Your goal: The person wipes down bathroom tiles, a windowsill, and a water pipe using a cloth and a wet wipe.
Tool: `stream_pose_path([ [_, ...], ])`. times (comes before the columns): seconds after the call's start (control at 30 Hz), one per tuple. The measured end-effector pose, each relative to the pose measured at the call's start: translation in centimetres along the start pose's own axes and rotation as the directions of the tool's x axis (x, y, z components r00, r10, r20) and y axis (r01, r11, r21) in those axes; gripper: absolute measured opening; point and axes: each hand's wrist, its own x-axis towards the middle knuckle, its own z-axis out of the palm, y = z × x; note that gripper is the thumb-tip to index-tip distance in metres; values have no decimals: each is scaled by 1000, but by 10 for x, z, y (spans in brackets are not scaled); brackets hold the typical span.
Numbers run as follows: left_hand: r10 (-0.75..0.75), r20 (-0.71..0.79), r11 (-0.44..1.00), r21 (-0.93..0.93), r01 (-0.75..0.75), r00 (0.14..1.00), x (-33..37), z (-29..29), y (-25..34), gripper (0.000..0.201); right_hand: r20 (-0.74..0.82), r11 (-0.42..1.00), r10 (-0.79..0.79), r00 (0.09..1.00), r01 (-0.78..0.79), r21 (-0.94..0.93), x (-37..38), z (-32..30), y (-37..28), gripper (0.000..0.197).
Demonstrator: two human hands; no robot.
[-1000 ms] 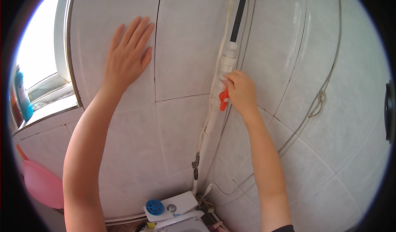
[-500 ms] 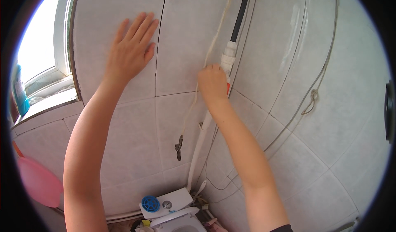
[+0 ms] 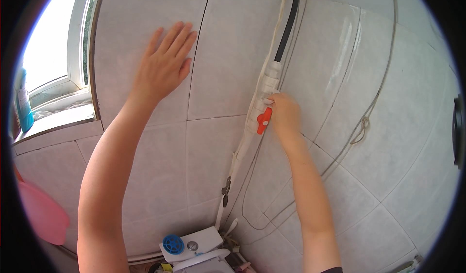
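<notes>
My left hand (image 3: 164, 69) lies flat on the white wall tile (image 3: 141, 11), fingers stretched and slightly spread, holding nothing. In the corner, my right hand (image 3: 285, 114) is closed in a pinch at a white pipe fitting (image 3: 270, 82), just above a red valve handle (image 3: 263, 121). Something whitish shows at its fingertips; what they grip, if anything, is unclear. A pale cord (image 3: 265, 65) runs down close along the pipe. At the cord's lower end hangs a dark metal clip-like piece (image 3: 225, 190). Above the fitting, a black pipe (image 3: 287, 28) goes upward.
Below stands a toilet; its white cistern (image 3: 206, 239) carries a blue round item (image 3: 173, 244). A grey cable (image 3: 383, 81) with a knotted loop (image 3: 360, 130) hangs along the right wall. At left are a window sill (image 3: 58, 120) with a blue bottle (image 3: 24, 103) and a pink basin-like object (image 3: 43, 212).
My right hand has moved right and slightly down, uncovering the red valve handle. The cord and its dark end piece have shifted right against the pipe. My left hand stays flat on the wall.
</notes>
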Motion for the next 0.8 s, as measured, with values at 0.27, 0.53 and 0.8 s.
stream_pose_path([
  [0.27, 7, -10, 1000, -9, -7, 1000, -1, 0, -1, 54, -410, 994, -67, 909, 98, 54, 40, -25, -6, 15],
  [0.53, 9, -16, 1000, -5, -9, 1000, 0, 2, 0, 54, -320, 947, -319, 892, 307, -88, 14, 16, 10, 26],
  [0.8, 19, -23, 1000, 16, -18, 1000, 0, 2, 0, 54, -167, 982, -162, 973, 175, 70, -12, 9, 3, 19],
])
